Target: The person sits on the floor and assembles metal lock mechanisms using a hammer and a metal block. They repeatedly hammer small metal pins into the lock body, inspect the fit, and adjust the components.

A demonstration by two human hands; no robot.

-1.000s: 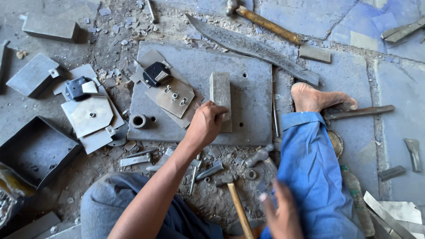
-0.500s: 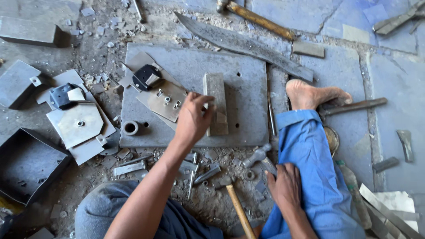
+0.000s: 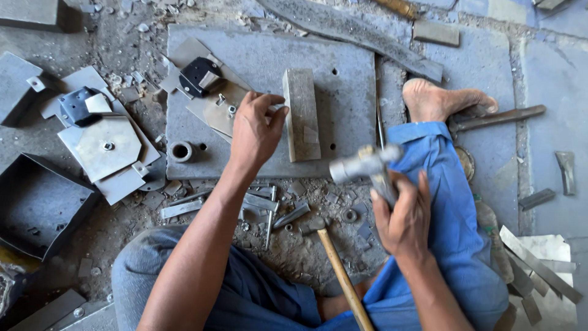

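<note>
My left hand (image 3: 254, 132) rests on a thick grey steel plate (image 3: 343, 92). Its fingers are curled on the edge of a folded sheet metal piece (image 3: 214, 110) with small bolts. That piece lies against an upright rectangular steel block (image 3: 301, 116). Over my blue trouser leg (image 3: 450, 202), my right hand (image 3: 401, 217) grips the handle of a metal-headed hammer (image 3: 366, 165). The head hangs just off the plate's near right corner. A black bracket (image 3: 199, 75) sits on the far end of the sheet piece.
A second tool's wooden handle (image 3: 343, 276) lies between my legs. Loose bolts and scraps (image 3: 269, 208) litter the ground in front of the plate. Cut sheet pieces (image 3: 101, 147) and a dark metal tray (image 3: 37, 205) lie left. A long blade (image 3: 349, 30) lies beyond the plate, my bare foot (image 3: 444, 101) to the right.
My right hand has taken hold of the hammer and lifted it toward the plate's near right corner. My left hand has stayed on the sheet piece by the block.
</note>
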